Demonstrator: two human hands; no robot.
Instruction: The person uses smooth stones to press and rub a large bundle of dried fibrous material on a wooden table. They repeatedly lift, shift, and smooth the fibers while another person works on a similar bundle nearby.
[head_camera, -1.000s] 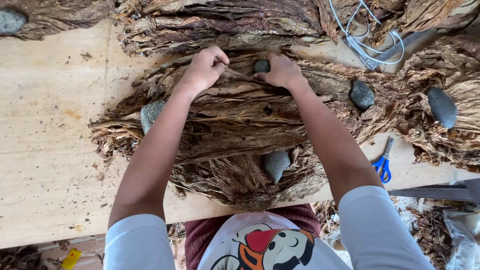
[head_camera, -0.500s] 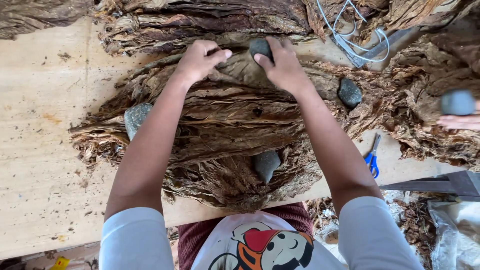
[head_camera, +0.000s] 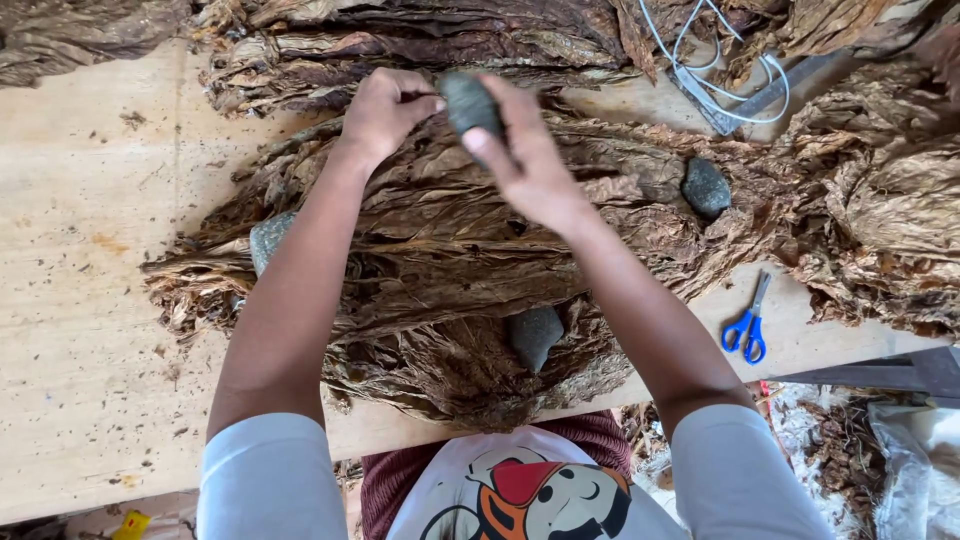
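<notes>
Stone lifted over the leaf pile

A dark grey stone (head_camera: 470, 102) sits gripped in the right hand (head_camera: 525, 160), raised above the brown dried leaves (head_camera: 450, 240). The left hand (head_camera: 385, 108) pinches a leaf edge beside it. Blue-handled scissors (head_camera: 747, 325) lie on the wooden table (head_camera: 80, 250)

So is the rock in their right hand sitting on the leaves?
No, the right hand holds the rock lifted in its fingers, above the leaves.
</notes>
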